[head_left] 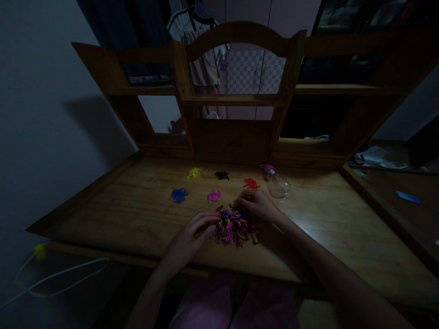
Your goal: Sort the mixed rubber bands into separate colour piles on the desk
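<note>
A mixed pile of small coloured loops (235, 230), which look like paper clips or little elastic bands, lies near the desk's front edge. My left hand (194, 235) rests at the pile's left side, thumb and fingers apart, fingertips touching it. At the pile's far right edge, my right hand (257, 203) has its fingers bent and pinched together; what they hold is hidden. Beyond the hands lie single-colour heaps: a blue heap (179, 195), a yellow heap (195, 172), a black heap (222, 175), a pink heap (214, 195) and a red heap (251, 183).
A clear bulb-shaped bottle (278, 185) with a pink cap lies on its side, right of the red heap. The wooden desk (130, 196) has a shelf unit (236, 98) along its back. A white cable (73, 267) hangs at the lower left.
</note>
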### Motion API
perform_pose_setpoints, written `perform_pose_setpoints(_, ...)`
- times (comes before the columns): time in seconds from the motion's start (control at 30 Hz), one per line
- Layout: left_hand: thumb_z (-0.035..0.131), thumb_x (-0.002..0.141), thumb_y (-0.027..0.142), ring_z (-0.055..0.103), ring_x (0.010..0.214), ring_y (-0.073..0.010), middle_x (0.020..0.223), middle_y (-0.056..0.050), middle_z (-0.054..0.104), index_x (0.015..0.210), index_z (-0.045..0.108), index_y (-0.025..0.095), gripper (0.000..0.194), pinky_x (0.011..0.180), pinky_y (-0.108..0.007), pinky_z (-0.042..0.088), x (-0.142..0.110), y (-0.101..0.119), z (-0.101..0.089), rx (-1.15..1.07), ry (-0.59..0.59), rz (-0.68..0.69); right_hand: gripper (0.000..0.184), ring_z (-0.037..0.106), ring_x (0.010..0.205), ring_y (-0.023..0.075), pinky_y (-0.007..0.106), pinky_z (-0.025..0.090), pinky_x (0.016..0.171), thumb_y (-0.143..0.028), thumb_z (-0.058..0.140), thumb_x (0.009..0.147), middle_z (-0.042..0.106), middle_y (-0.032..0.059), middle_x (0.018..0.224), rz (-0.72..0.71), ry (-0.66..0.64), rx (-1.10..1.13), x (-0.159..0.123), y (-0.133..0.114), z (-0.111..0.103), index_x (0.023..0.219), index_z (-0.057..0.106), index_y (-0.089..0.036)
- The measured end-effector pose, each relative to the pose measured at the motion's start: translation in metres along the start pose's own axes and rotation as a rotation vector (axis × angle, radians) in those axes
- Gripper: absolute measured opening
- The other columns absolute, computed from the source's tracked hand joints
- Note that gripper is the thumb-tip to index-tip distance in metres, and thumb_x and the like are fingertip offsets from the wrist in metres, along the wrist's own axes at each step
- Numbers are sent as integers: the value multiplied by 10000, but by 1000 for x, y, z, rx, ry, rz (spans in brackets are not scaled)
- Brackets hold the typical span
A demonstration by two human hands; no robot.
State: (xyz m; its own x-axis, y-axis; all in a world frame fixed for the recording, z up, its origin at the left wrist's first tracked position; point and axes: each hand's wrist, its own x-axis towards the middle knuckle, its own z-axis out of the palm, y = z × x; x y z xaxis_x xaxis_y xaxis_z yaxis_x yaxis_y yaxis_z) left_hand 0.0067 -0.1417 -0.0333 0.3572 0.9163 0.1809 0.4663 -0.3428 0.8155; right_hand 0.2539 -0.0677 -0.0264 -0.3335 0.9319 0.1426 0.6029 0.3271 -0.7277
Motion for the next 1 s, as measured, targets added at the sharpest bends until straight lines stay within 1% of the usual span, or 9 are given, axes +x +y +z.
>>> perform_pose_setpoints(0.1, 482, 920, 349, 539, 1157, -207, 1201, -51, 616, 1092, 659, 254, 265, 1037, -382, 412, 0, 1, -1, -12, 7, -1, 198, 619, 717, 154, 243, 437, 634, -274, 559, 850, 709, 50, 808, -11, -2, 13, 0, 0, 0, 871, 722, -163)
perform_pose_setpoints(0.17, 471, 926, 346, 547, 1143, -205, 1182, -50, 626, 1076, 665, 250, 263, 1036, -382, 411, 0, 0, -3, -13, 39, 2, 199, 624, 726, 156, 242, 444, 639, -265, 551, 855, 711, 51, 821, -19, -7, 42, -1, -2, 0, 870, 720, -163)
perform_pose_setpoints(0.33, 486, 920, 320, 577, 1091, -194, 1116, -41, 646, 1002, 673, 239, 220, 997, -347, 436, -9, -5, -4, 41, 228, -27, 205, 632, 754, 157, 238, 454, 657, -248, 530, 865, 715, 52, 852, -38, -7, 97, -1, -5, 1, 861, 715, -161)
perform_pose_setpoints(0.43, 504, 909, 315, 584, 1073, -200, 1102, -37, 648, 998, 671, 246, 201, 970, -338, 455, -18, -3, -2, 101, 270, -41, 206, 630, 743, 155, 238, 452, 652, -253, 527, 866, 713, 47, 837, -44, -3, 92, -1, -5, 3, 855, 711, -160)
perform_pose_setpoints(0.53, 497, 911, 311, 584, 1070, -203, 1095, -29, 646, 1002, 662, 266, 194, 962, -336, 462, -25, 3, 2, 143, 247, -31, 202, 625, 730, 155, 241, 451, 655, -256, 535, 862, 711, 45, 823, -39, 9, 74, -1, -3, 5, 859, 713, -160)
perform_pose_setpoints(0.73, 511, 902, 287, 583, 1067, -206, 1096, -28, 630, 1038, 646, 293, 192, 941, -333, 478, -28, 12, 6, 201, 102, 1, 195, 618, 723, 156, 242, 443, 651, -259, 547, 859, 711, 45, 816, -42, 17, 56, -1, -3, 5, 859, 722, -173)
perform_pose_setpoints(0.87, 518, 895, 268, 598, 1033, -205, 1065, -29, 635, 1030, 648, 292, 189, 908, -323, 495, -28, 14, 8, 209, 22, -7, 199, 615, 729, 153, 239, 437, 654, -263, 549, 859, 707, 42, 810, -61, 17, 54, -1, -3, 5, 847, 722, -167)
perform_pose_setpoints(1.0, 533, 886, 263, 603, 1022, -211, 1062, -24, 643, 1035, 647, 292, 190, 910, -341, 494, -29, 12, 11, 216, -19, -32, 201, 611, 735, 157, 242, 438, 658, -278, 552, 859, 704, 47, 819, -50, 20, 43, -1, -3, 5, 861, 719, -166)
